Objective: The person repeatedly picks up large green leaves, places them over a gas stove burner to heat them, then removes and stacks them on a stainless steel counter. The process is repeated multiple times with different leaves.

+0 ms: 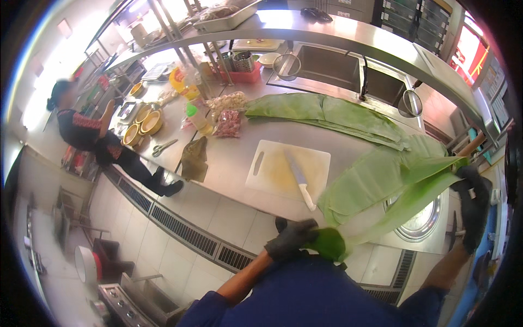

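My left hand (294,238), in a black glove, is closed on the dark green end of a banana leaf (329,244) at the table's near edge. The held leaf (419,199) stretches up to the right, blurred in places. At its far end my right hand (473,199), also black-gloved, grips the edge; its fingers are partly hidden. Beneath lie more flat banana leaves (370,177), partly over a round metal tray (419,223). Left of them, a white-handled knife (298,177) rests on a white cutting board (267,169). A folded leaf stack (327,111) lies behind the board.
An overhead steel shelf (348,32) spans the back, above sinks (329,62). On the table's left are a green-capped bottle (199,120), bagged food (227,124), scissors (163,147) and yellow bowls (151,122). A person (81,125) stands beyond the left end. Drain grates (185,234) cross the floor.
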The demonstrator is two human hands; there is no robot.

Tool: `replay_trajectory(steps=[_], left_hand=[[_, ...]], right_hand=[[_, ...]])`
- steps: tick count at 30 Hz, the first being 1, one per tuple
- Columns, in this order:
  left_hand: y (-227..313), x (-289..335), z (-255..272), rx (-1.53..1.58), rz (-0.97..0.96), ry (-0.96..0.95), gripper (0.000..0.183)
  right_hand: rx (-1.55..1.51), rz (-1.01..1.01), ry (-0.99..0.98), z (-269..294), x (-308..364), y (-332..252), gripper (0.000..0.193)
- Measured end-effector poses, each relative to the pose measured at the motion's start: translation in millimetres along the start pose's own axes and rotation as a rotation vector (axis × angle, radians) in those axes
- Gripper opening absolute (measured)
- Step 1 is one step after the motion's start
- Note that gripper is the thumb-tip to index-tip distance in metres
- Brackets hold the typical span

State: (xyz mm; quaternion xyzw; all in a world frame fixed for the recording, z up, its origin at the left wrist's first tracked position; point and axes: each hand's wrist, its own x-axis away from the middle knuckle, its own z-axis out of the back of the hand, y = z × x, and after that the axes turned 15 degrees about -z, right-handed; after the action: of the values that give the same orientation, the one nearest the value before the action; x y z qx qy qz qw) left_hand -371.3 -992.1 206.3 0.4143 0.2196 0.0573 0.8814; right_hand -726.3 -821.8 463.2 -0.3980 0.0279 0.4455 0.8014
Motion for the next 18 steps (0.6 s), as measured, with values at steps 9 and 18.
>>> replay_trajectory(steps=[9, 18], left_hand=[[-107, -95, 238, 0.079, 0.175, -0.384, 0.019], [-281, -172, 325, -0.587, 0.090, -0.394, 0.019]], right_hand=[[-0.290, -0.447, -0.077, -50, -93, 52, 0.018], [-0.195, -0.541, -0.280, -230, -193, 148, 0.014]])
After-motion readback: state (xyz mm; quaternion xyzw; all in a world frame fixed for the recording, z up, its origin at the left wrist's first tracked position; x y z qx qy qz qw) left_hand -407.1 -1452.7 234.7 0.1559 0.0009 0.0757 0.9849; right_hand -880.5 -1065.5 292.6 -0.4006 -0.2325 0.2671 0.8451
